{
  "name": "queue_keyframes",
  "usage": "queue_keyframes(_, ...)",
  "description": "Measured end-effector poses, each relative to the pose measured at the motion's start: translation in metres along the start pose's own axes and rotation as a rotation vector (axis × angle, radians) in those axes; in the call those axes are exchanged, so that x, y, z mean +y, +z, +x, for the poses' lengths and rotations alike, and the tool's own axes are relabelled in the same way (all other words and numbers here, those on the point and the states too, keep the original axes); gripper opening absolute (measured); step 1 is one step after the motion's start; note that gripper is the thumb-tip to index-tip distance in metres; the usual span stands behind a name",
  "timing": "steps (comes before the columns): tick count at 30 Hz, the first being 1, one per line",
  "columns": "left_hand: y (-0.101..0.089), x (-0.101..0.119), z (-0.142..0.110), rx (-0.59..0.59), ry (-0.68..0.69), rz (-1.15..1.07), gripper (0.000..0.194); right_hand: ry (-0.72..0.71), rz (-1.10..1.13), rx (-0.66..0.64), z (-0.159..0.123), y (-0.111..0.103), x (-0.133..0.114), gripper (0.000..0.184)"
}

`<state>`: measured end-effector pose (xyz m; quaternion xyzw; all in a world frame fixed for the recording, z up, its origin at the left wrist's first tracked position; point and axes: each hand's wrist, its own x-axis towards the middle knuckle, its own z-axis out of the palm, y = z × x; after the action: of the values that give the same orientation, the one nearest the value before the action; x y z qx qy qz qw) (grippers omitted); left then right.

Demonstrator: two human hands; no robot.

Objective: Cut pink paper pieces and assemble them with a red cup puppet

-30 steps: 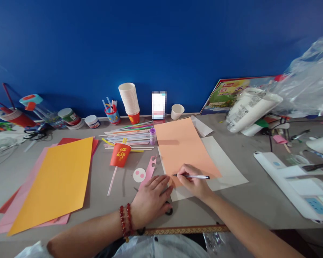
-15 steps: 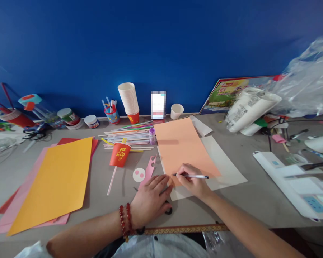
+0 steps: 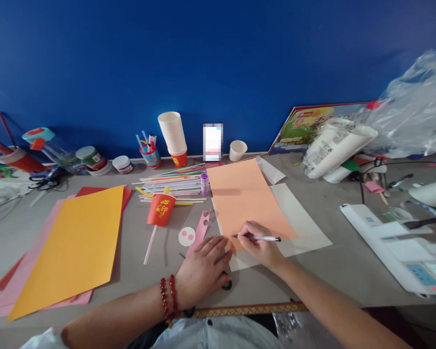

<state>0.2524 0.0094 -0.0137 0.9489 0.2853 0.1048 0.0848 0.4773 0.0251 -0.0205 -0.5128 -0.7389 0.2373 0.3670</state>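
Right now, right hand pinching 1 pen, tip on 1 peach paper sheet mid-desk, left hand flat, fingers spread, pressing sheet's near corner, 1 red cup w/ straw nearby, 1 white cup stack at back.

Two hands work at the desk, the left hand and the right hand; one pen; one peach sheet; one orange sheet; one stack of cups; one lone white cup; one red printed cup; one purple glue stick.
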Motion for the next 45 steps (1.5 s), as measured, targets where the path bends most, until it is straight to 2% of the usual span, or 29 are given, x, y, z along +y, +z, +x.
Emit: queue_keyframes(45, 0.0006, 0.0, 0.0004, 0.001, -0.007, 0.009, 0.052, -0.007, 0.08, -0.002, -0.0031, -0.0031, -0.0019, 0.02)
